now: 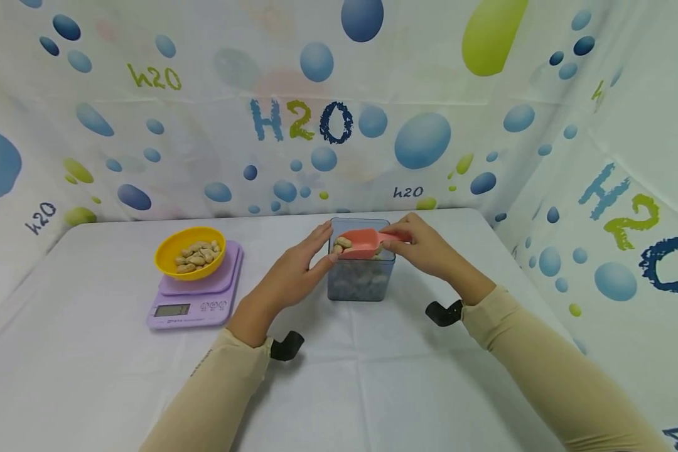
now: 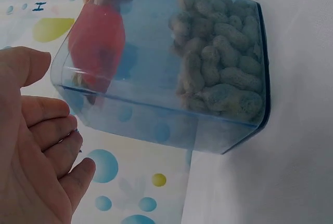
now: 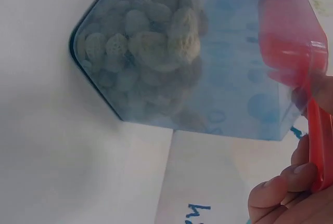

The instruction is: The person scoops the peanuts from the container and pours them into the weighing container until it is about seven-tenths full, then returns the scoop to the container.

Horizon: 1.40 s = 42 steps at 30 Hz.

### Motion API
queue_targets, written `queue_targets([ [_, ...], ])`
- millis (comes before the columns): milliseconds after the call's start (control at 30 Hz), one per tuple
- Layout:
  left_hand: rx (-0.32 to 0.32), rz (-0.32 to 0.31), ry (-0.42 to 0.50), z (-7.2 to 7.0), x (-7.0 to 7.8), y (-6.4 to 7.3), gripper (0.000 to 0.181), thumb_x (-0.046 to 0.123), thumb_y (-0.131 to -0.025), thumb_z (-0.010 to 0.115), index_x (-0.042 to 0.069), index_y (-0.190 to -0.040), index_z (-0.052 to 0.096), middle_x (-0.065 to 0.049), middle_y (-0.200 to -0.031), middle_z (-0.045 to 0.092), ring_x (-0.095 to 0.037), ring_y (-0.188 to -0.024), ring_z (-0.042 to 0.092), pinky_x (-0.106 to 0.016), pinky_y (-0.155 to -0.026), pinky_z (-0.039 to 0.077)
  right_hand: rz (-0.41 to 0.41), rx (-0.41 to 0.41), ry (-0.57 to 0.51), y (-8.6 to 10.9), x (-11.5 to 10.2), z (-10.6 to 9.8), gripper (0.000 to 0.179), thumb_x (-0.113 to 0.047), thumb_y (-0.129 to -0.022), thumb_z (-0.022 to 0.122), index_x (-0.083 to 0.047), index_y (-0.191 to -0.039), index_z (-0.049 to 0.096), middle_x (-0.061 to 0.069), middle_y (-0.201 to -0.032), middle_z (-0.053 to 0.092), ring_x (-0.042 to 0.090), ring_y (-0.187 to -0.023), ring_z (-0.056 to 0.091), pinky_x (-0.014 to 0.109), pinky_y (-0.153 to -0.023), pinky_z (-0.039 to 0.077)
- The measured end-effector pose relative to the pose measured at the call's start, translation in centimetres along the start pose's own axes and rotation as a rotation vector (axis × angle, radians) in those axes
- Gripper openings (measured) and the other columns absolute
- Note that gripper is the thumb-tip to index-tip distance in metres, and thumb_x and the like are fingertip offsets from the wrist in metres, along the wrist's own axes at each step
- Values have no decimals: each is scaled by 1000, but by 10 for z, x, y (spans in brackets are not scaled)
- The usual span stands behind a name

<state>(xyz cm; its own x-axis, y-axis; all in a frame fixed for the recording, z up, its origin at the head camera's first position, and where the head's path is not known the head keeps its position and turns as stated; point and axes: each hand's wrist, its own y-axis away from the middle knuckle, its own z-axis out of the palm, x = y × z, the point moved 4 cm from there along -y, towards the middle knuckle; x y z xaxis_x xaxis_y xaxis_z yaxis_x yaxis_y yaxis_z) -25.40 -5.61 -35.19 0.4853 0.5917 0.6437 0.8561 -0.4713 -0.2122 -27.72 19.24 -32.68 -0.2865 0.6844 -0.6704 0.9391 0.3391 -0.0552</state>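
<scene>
A clear bluish plastic container [image 1: 361, 280] stands upright, with peanuts [image 2: 223, 52] filling its lower part. My right hand [image 1: 429, 248] grips the handle of a pinkish-red scoop [image 1: 360, 243], which lies level at the container's mouth. A few peanuts [image 1: 343, 243] show at the scoop's front end. At the container's left rim is my left hand [image 1: 290, 270], its fingers fairly straight and its thumb close to the scoop's mouth. In the left wrist view the left hand [image 2: 44, 135] holds nothing; whether it touches the rim I cannot tell.
To the left, a purple kitchen scale [image 1: 172, 320] carries a yellow bowl [image 1: 164, 257] with peanuts in it. A white cloth [image 1: 339, 389] covers the table. Behind and at the right hangs a patterned curtain [image 1: 203, 138].
</scene>
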Motion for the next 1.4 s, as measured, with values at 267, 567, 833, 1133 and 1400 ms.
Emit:
queue_targets([
  [267,24,-50,-57,-22,-8,14,64,45,-103,43,24,-158,20,8,-165,16,-17,-151,19,-46,-121,23,-36,39,34,-5,-10,-8,38,-31,-97,63,-12,-130,64,9,-109,51,27,-102,47,40,-82,43],
  [567,59,-139,-164,-70,-34,49,68,49,-102,43,23,-159,16,5,-166,11,-25,-153,14,-54,-120,18,-90,85,40,-15,-42,-16,35,-28,-96,64,-14,-128,66,8,-108,50,25,-98,46,38,-75,44],
  [833,109,-256,-233,-117,-74,100,72,51,-102,42,22,-160,12,0,-167,10,-34,-152,13,-63,-117,16,-130,73,-15,-34,-79,4,34,-30,-97,63,-15,-127,68,5,-108,51,22,-101,46,38,-80,45],
  [1133,148,-387,-248,-139,-114,130,80,50,-102,43,13,-159,3,-13,-166,1,-44,-150,7,-70,-112,16,-189,34,-41,-55,-133,63,35,-29,-97,63,-15,-129,67,3,-109,52,19,-106,47,37,-88,49],
  [1400,129,-442,-218,-139,-136,136,82,55,-101,38,10,-159,0,-13,-166,-2,-47,-148,8,-70,-112,15,-183,35,-102,-71,-162,119,36,-31,-97,63,-15,-130,66,2,-111,52,16,-104,48,31,-87,49],
])
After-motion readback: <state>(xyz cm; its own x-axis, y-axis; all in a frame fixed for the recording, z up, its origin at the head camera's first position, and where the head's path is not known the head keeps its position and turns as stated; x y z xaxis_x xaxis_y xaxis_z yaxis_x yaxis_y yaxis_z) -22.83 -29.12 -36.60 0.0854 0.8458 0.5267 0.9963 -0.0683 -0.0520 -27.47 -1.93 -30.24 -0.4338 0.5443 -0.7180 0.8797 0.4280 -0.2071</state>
